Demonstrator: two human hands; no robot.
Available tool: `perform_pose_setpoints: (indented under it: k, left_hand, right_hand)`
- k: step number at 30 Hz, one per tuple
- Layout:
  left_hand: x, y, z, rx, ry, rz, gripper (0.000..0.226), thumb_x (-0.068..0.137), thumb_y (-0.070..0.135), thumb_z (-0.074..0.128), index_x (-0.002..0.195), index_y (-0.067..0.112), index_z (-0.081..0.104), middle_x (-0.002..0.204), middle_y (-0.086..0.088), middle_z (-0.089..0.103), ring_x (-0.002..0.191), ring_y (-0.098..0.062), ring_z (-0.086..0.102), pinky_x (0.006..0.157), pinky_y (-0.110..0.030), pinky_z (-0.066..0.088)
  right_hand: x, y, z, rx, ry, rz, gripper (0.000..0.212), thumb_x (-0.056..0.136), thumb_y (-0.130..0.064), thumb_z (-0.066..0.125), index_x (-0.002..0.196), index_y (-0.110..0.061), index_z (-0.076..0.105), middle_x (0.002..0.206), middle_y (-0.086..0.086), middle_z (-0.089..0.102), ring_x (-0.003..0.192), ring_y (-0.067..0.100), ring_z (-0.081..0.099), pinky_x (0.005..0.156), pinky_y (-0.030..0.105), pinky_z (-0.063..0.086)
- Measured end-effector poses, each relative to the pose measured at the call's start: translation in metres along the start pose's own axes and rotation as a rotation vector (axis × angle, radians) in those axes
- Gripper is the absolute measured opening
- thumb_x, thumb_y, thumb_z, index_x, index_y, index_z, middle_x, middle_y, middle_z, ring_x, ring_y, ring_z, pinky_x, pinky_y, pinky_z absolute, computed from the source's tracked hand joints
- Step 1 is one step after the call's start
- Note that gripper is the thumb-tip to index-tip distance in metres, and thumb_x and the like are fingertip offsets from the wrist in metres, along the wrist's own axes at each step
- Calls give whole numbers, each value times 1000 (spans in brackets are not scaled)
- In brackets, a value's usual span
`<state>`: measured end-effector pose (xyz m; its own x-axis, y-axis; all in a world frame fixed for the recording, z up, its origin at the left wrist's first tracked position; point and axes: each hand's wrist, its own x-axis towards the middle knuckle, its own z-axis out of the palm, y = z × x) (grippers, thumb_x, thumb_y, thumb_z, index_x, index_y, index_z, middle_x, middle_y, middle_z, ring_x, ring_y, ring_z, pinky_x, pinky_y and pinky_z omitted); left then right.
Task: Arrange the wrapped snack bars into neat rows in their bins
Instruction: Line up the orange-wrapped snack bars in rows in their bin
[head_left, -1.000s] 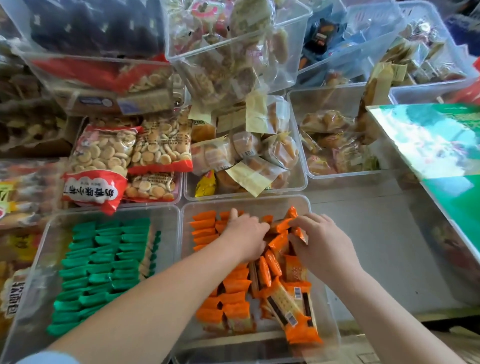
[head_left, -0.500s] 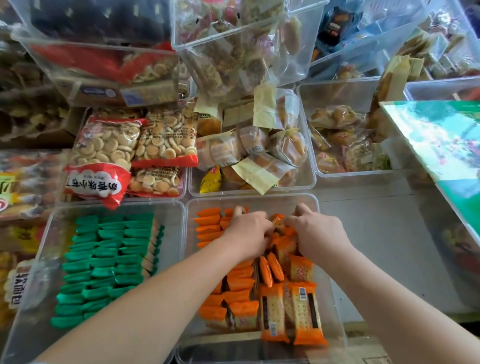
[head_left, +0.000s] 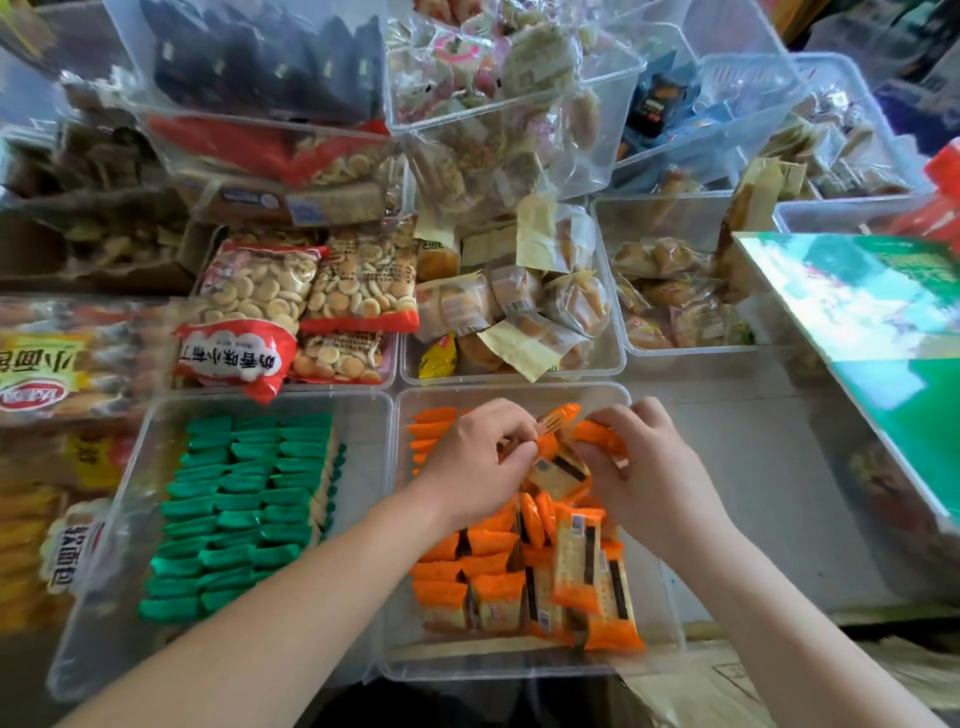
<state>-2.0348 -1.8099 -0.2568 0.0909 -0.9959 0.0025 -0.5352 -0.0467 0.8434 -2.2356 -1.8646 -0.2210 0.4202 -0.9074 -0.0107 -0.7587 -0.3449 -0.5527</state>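
A clear plastic bin (head_left: 662, 644) in front of me holds several orange-wrapped snack bars (head_left: 519, 582), some in rows at the left, others loose and tilted at the right. My left hand (head_left: 475, 467) and my right hand (head_left: 649, 467) meet over the bin's far half. Both pinch a small bunch of orange bars (head_left: 563, 457), lifted a little above the pile. To the left, a second clear bin (head_left: 363, 410) holds green-wrapped bars (head_left: 244, 499) in neat overlapping rows.
Behind stand clear bins of round biscuits (head_left: 306, 296), wrapped buns (head_left: 519, 306) and pastries (head_left: 670, 296), with more bins stacked above. A green box (head_left: 883, 322) juts in at the right. A bare grey surface (head_left: 769, 467) lies right of the orange bin.
Both hands have drawn together and lifted a few orange bars from the far part of the bin. The loose bars near the front right now lie straighter.
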Motion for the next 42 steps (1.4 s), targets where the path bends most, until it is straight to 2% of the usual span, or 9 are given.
perform_pose_setpoints:
  k: [6,9,12,16,20,25,31,36,42]
  left_hand:
    - [-48,-4,-49,303,72,-15,11,97,20,63,88,26,59,107,13,61,95,-14,62,78,-40,56]
    - [-69,-8,-50,442,77,-49,4,102,20,59,101,19,63,124,7,57,104,-19,62,81,-36,55]
    - [-86,-13,-39,601,-98,-145,24,103,25,60,126,20,64,152,8,46,137,-18,47,104,-34,46]
    - [-95,-14,-42,656,-166,-208,19,101,38,59,115,25,63,128,11,57,127,-14,48,104,-34,49]
    - [-86,-6,-40,652,-97,-169,17,102,37,53,108,25,64,116,11,58,113,-13,50,90,-32,50]
    - [-56,8,-9,483,-242,-105,24,102,35,57,120,22,66,128,7,57,123,-17,52,102,-38,49]
    - [-3,8,18,904,-555,-155,75,93,56,67,157,27,39,171,-8,22,160,-32,9,129,-57,-3]
    - [-18,-23,-3,815,-485,-121,66,92,56,67,148,28,49,161,1,38,158,-23,14,128,-54,-12]
    - [-36,-48,-19,703,-346,-33,60,87,48,76,142,32,58,116,11,51,134,-16,40,128,-43,-9]
  right_hand:
    - [-15,-41,30,367,9,44,18,89,-31,81,100,-35,68,101,-17,59,93,-2,58,75,3,41]
    - [-23,-51,61,313,-119,31,29,89,-23,80,114,-28,66,111,-14,56,99,5,57,82,6,42]
    - [-35,-50,80,188,-394,2,45,89,-25,77,132,-26,62,123,-13,54,110,10,56,86,11,42]
    - [-41,-35,68,26,-515,-56,39,95,-18,68,131,-33,67,134,-16,61,127,9,57,102,20,47]
    - [-32,-11,39,102,-474,53,31,97,-21,68,124,-35,71,120,-18,68,116,8,65,99,26,54]
    - [-27,20,14,-64,-233,82,22,93,-23,69,112,-33,75,114,-14,70,109,15,63,83,33,55]
    - [-23,27,12,-8,-267,-25,25,95,-22,70,118,-29,75,116,-13,70,106,14,66,84,31,56]
    - [-7,21,29,-18,-507,-12,42,93,-30,69,135,-31,64,132,-12,63,123,15,60,100,32,53]
    - [4,12,61,10,-720,81,66,92,-37,72,151,-36,44,147,-6,56,127,20,58,101,34,54]
